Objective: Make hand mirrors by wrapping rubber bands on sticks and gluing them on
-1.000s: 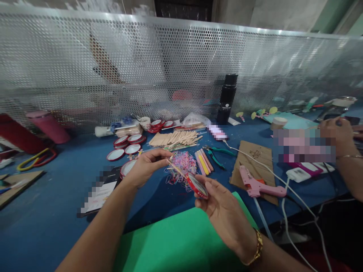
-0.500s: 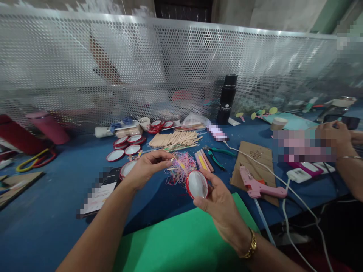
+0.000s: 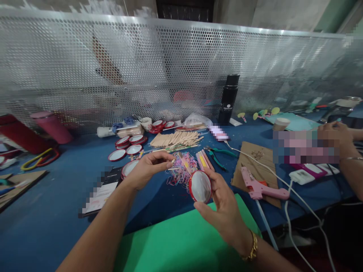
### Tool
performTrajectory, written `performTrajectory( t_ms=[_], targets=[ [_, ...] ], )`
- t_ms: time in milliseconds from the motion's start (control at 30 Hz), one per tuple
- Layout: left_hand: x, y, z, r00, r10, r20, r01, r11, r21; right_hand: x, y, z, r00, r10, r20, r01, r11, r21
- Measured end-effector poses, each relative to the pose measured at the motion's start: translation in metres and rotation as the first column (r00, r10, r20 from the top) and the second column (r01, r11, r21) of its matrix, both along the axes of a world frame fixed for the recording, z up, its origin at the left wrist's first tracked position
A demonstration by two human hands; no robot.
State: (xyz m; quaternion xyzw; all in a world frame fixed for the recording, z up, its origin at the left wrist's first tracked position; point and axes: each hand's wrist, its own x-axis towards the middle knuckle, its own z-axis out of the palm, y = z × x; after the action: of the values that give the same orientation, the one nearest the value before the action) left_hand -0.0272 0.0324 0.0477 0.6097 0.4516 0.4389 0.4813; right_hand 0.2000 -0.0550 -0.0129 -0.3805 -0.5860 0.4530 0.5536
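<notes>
In my right hand (image 3: 222, 200) is a small red-rimmed drum (image 3: 200, 187), its whitish face turned up toward me. A flat wooden craft stick (image 3: 184, 162) juts from the drum's far side. Thumb and fingers grip the drum by its right and lower edge. My left hand (image 3: 147, 168) hovers to the left with thumb and forefinger pinched on a small pale piece (image 3: 172, 161), too small to name. Beyond and below the hands lies a tangle of multicoloured cords (image 3: 180, 177). More red-rimmed drums (image 3: 117, 155) lie to the left.
Craft sticks (image 3: 176, 138) are piled behind the cords, near green-handled pliers (image 3: 218, 156). A pink glue gun (image 3: 262, 189) rests on cardboard (image 3: 244, 166) at right, with white cables (image 3: 286, 215) around it. A green sheet (image 3: 170, 245) lies in front. A co-worker's hands (image 3: 334, 134) are at far right.
The drum in my right hand has turned slightly, and its stick has shifted a little. My left hand keeps its pinch in nearly the same place.
</notes>
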Motion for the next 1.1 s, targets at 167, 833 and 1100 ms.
performTrajectory(
  t_ms=[167, 833, 1100],
  targets=[
    [-0.0024, -0.0007, 0.0003, 0.999, -0.04, 0.021, 0.04, 0.999, 0.003, 0.0065, -0.0013, 0.0007, 0.917, -0.194, 0.35, 0.107, 0.962, 0.251],
    [-0.0027, -0.0008, 0.0002, 0.994, -0.095, 0.059, 0.097, 0.995, -0.025, 0.0031, -0.0017, 0.0009, 0.901, -0.163, 0.402, 0.057, 0.963, 0.265],
    [-0.0028, -0.0013, -0.0002, 0.993, -0.101, 0.062, 0.102, 0.995, -0.012, 0.0017, -0.0005, -0.0012, 0.904, -0.15, 0.399, 0.045, 0.965, 0.26]
  ],
)
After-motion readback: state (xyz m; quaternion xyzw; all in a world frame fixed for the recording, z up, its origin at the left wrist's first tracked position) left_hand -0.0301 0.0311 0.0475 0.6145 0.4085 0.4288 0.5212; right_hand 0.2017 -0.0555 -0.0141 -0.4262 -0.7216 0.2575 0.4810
